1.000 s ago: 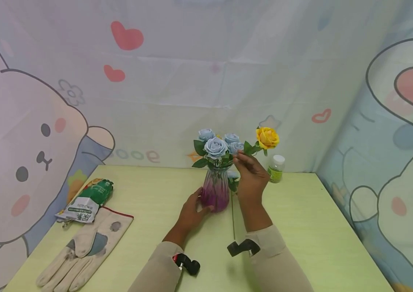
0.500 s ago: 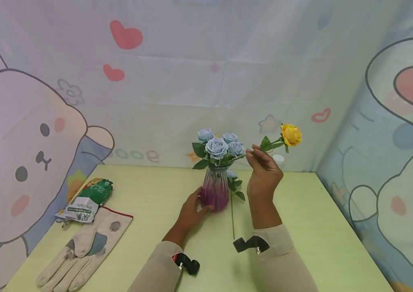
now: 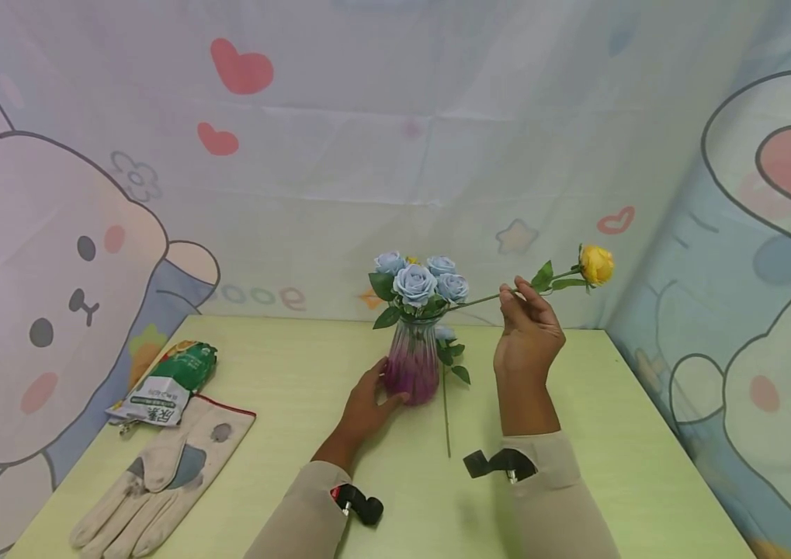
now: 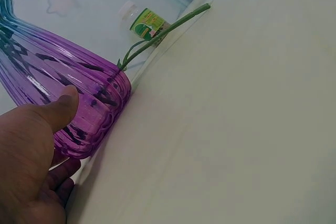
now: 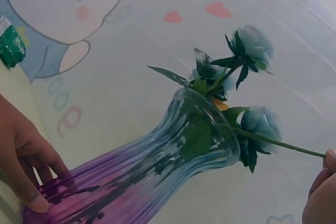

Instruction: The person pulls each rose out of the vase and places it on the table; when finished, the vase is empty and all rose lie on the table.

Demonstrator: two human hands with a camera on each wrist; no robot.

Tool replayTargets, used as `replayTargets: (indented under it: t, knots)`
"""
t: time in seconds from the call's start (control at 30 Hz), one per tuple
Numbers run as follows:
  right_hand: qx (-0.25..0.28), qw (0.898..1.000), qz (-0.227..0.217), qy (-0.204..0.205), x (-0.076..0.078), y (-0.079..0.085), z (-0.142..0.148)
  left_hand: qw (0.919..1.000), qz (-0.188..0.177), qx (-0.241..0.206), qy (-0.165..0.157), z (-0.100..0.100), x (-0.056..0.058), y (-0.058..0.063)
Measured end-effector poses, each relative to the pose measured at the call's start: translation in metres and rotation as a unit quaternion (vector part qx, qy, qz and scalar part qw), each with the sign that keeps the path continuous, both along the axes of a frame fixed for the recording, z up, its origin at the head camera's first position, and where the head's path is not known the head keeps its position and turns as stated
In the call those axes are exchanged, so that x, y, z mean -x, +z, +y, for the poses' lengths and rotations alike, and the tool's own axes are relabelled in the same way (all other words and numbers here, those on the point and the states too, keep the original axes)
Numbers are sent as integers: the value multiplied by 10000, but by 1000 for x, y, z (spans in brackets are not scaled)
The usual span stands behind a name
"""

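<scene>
A ribbed glass vase (image 3: 412, 365), purple below and clear bluish above, stands upright on the table. Several pale blue roses (image 3: 414, 284) and a bit of yellow bloom fill its mouth. Around its lower part my left hand (image 3: 365, 410) holds it, thumb in front in the left wrist view. To the right, my right hand (image 3: 529, 341) pinches the stem of a yellow rose (image 3: 596, 265), which lies nearly level. This stem (image 5: 286, 144) runs to the vase rim in the right wrist view; I cannot tell whether its end is inside.
Beside the vase, a loose blue rose (image 3: 447, 404) lies with its stem toward me. A white-capped bottle (image 4: 148, 24) shows in the left wrist view. A work glove (image 3: 171, 473) and a green-and-white packet (image 3: 168, 384) lie at the table's left. A printed curtain (image 3: 339, 155) hangs behind.
My right hand has moved right, away from the vase, drawing the yellow rose along and tilting it flatter. More of its stem shows. My left hand stays on the vase.
</scene>
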State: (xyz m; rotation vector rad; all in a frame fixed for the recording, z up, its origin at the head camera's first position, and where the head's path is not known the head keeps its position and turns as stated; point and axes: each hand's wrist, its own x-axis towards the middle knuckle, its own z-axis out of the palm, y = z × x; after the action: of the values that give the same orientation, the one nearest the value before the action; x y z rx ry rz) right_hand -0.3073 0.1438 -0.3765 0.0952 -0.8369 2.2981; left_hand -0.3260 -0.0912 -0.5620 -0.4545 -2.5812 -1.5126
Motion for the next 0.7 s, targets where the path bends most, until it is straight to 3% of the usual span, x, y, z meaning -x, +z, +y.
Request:
replayTargets:
  t: [0.43, 0.7]
  knots:
    - [768, 9942, -341, 665, 5, -6, 34, 10000, -60, -10, 31, 1, -1, 0]
    - [672, 9920, -657, 845, 6, -20, 44, 9999, -114, 12, 34, 1, 0, 0]
